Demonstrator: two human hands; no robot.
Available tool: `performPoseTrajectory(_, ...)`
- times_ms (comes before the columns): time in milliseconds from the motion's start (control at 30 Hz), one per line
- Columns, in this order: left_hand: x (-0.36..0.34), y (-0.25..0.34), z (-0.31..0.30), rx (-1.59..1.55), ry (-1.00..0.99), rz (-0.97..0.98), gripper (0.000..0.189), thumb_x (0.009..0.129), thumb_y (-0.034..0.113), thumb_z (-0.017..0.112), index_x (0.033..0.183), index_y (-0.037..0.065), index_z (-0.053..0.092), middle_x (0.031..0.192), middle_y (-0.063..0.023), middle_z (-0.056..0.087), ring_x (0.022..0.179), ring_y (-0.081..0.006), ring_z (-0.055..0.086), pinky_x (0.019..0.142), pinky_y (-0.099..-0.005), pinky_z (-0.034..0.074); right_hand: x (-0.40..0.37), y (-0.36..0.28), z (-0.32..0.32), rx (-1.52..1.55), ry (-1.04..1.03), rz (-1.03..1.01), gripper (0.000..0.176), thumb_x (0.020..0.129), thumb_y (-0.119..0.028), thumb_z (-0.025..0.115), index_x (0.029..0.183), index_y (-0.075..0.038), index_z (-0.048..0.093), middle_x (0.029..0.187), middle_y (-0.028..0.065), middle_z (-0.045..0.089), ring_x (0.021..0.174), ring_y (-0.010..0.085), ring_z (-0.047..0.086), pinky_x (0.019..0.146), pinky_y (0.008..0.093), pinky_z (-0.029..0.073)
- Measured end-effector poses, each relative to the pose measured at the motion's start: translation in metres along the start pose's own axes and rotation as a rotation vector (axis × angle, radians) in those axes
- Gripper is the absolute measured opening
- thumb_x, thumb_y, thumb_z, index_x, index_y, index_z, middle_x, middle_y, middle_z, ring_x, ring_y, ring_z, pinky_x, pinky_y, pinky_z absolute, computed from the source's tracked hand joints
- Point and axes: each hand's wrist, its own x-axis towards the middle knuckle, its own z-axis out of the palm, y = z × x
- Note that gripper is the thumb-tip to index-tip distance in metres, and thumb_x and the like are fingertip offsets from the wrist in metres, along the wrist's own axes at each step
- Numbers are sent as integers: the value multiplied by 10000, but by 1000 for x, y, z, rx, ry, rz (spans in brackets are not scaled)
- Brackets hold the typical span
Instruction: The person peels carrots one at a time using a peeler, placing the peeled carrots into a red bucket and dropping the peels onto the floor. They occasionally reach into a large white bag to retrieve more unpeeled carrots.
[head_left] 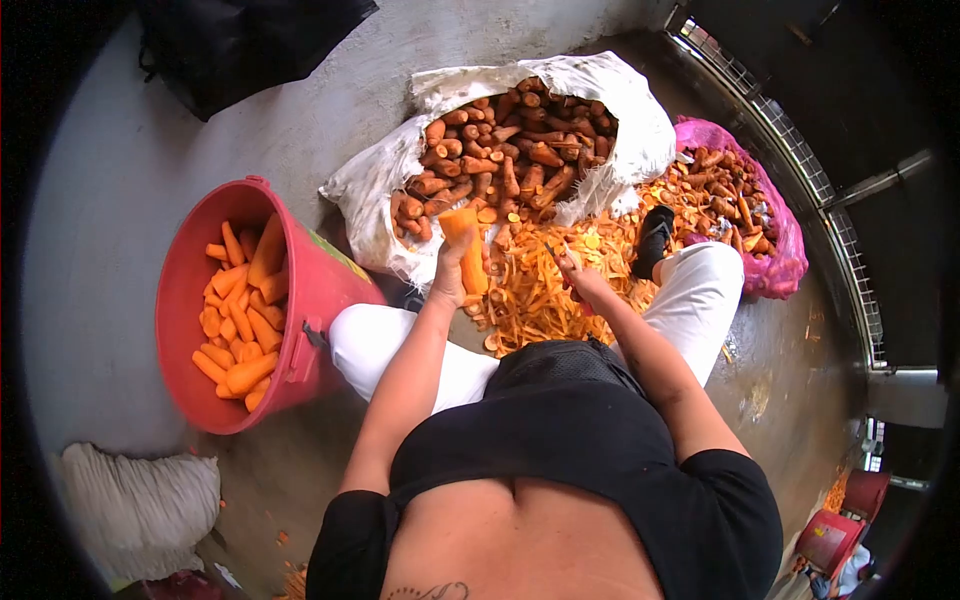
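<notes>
A grey concrete floor [120,150] carries everything, and the person sits on it in white trousers. Nearest, at the floor's lower left edge, lies a folded sack [140,500]. Beside the left knee stands a red bucket [320,280] holding peeled carrots [240,310].

Between the knees the left hand [448,278] has its fingers wrapped around a carrot [465,245], held upright above the peel heap [540,290]. The right hand [585,283], just beside it, pinches a small blade [557,256]; whether this is a peeler or a knife is too blurred to tell.

Past the heap is a black shoe [655,240]. Farther off an open sack [640,120] holds unpeeled carrots [505,150], with a pink mesh bag [780,270] touching its right side.
</notes>
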Motion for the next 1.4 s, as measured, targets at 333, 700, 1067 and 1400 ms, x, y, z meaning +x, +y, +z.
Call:
performPoseTrajectory(333,2,3,-12,-252,-168,-193,712,850,731,306,940,65,540,608,-92,534,465,-200,499,450,-291,424,2,4,5,-24,-10,-12,591,818,-642,561,704,-63,535,531,32,468,444,134,430,431,288,352)
performPoseTrajectory(700,-9,14,9,-83,89,-193,594,827,609,548,1094,80,541,819,-91,608,630,-196,610,546,-314,535,18,20,-1,-505,43,-218,712,797,-639,568,662,58,616,551,141,567,469,225,597,462,363,474)
performPoseTrajectory(1067,0,62,-19,-374,39,111,527,838,532,600,1135,101,538,863,-60,583,677,-145,573,632,-285,501,-2,12,-4,-563,100,-268,655,800,-605,569,704,40,630,606,177,606,529,292,622,523,398,495)
performPoseTrajectory(1400,-109,283,-36,381,739,1059,505,914,437,535,1211,36,452,939,-178,588,752,-258,618,618,-349,545,10,15,3,-658,73,-258,664,793,-623,566,809,35,655,695,209,634,639,332,637,600,416,491)
